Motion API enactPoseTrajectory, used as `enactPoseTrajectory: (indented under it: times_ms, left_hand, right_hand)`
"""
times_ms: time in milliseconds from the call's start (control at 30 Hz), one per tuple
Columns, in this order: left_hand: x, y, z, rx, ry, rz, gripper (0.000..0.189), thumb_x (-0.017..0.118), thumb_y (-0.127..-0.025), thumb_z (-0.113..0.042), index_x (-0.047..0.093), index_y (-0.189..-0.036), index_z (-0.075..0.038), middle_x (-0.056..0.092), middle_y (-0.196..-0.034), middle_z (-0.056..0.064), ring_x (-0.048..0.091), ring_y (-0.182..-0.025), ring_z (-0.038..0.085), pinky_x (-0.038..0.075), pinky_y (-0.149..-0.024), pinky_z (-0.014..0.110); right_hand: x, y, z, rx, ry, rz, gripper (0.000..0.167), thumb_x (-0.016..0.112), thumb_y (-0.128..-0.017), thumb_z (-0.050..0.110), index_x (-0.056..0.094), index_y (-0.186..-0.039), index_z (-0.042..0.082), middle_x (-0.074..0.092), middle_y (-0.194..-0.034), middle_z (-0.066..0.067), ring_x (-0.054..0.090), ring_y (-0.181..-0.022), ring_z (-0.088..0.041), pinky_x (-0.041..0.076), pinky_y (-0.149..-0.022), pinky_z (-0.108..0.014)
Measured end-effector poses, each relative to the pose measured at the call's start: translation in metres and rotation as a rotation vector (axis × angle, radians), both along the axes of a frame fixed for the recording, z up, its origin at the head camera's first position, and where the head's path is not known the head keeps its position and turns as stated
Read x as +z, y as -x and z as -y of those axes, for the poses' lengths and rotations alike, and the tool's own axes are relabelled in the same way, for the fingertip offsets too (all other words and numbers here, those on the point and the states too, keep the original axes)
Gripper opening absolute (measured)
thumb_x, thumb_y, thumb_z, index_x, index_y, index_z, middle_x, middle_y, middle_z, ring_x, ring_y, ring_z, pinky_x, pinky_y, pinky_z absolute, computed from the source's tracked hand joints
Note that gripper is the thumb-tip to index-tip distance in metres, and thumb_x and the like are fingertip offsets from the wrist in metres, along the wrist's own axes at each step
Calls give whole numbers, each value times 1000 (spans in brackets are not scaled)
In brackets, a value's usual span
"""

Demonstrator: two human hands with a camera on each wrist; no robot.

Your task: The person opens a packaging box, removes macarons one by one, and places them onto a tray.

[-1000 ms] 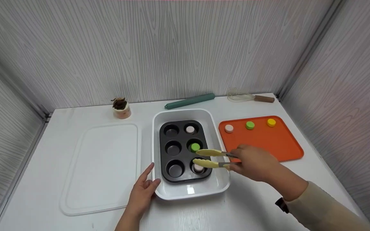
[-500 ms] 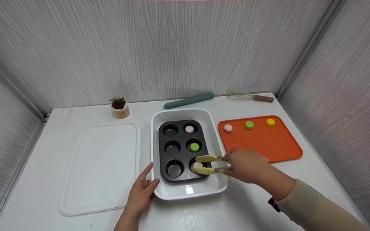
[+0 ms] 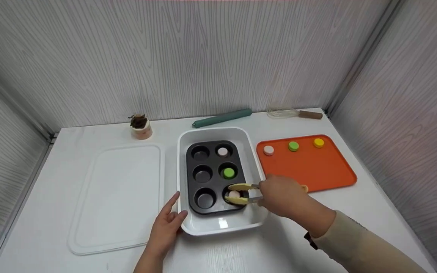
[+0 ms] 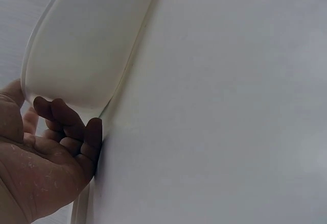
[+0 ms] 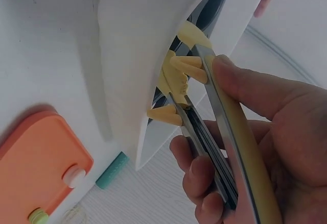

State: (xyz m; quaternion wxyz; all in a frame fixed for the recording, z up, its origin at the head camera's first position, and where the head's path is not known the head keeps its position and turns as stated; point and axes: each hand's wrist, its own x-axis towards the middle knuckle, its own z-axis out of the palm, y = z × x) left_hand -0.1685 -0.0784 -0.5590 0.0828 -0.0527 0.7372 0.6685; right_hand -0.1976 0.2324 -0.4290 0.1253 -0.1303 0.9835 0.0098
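Note:
My right hand (image 3: 285, 197) grips yellow-tipped metal tongs (image 3: 255, 187), one arm under the thumb and the other under the fingers in the right wrist view. The tong tips stand on either side of a pale pink macaron-like round (image 3: 234, 194) in the near right cup of a dark muffin pan (image 3: 218, 182). That pan lies inside a white tub (image 3: 226, 229). At the tub's near left side my left hand (image 3: 165, 229) holds the wall, thumb over the rim and fingers bent against the outside. Farther up the pan's right column sit a green round (image 3: 228, 173) and a pink one (image 3: 222, 152).
To the right lies an orange tray (image 3: 305, 170) bearing pink (image 3: 268, 150), green (image 3: 293, 146) and yellow (image 3: 318, 142) rounds. A white lid (image 3: 123, 197) lies at left. Along the back are a small pot (image 3: 141, 131), a green rolling pin (image 3: 222, 118) and a whisk (image 3: 309, 114).
My right hand has moved left and toward me; the tong tips went from beside the green round to around the near pink round. The left hand keeps its place on the tub.

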Motion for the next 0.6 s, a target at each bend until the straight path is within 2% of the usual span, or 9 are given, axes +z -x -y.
enactPoseTrajectory:
  times_ms: [400,600]
  left_hand:
    - [-1,0,-1,-6,-8,8,67,67,-104,-11,39,-165,-14,62,-73,4,47,-62,14,41,-60,24]
    - [-1,1,1,-8,-20,-6,67,67,-104,-11,39,-165,-13,62,-73,5,47,-62,14,41,-60,24]
  right_hand:
    - [0,0,-6,6,-9,4,28,85,-91,32,77,-100,7,59,-73,1,55,-65,-20,48,-55,-37]
    - [15,0,-16,-19,51,11,29,85,-92,32,80,-111,11,61,-78,4,56,-67,-19,49,-57,-34]
